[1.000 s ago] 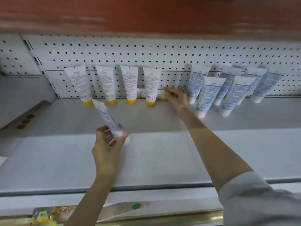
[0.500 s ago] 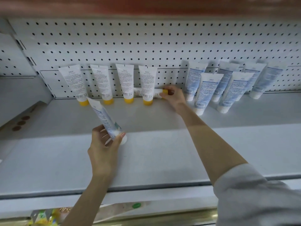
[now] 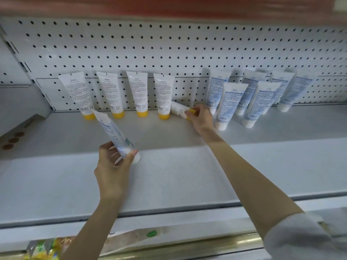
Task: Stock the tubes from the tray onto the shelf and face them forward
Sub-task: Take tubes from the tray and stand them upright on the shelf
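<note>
- Gripping a blue-printed tube (image 3: 114, 132) in the left hand (image 3: 112, 166), thumb and fingers curled round its lower end just above the white cap.
- Holding that tube tilted, crimped end up and angled toward the pegboard (image 3: 169, 44), well out in front of it and over the shelf (image 3: 187, 175).
- Pinching the yellow cap of a lying tube (image 3: 178, 109) with the right hand (image 3: 201, 117), fingers closed round the cap end.
- Resting on its side at the foot of the pegboard, that lying tube, with its far end reaching the nearest standing tube; touching it or tucked behind it, cannot tell.
- Leaning against the pegboard, caps down on the shelf and barcode sides outward: four yellow-capped tubes (image 3: 139, 92) in a row, on the left side of the panel.
- Standing along the right side of the pegboard, caps down: six white-capped tubes (image 3: 231, 104) with blue print, four against the panel and two just in front of those.
- Sitting on the sloped ledge off the pegboard's left end: three brown discs (image 3: 13, 140), too small to identify.
- Covering the right arm near the elbow, far forward of the pegboard: a white sleeve (image 3: 300, 237).
- Showing below the shelf's front edge, farthest from the pegboard: blurred yellow-green packets (image 3: 43, 248) and a round green sticker (image 3: 151, 233) on a pale strip.
</note>
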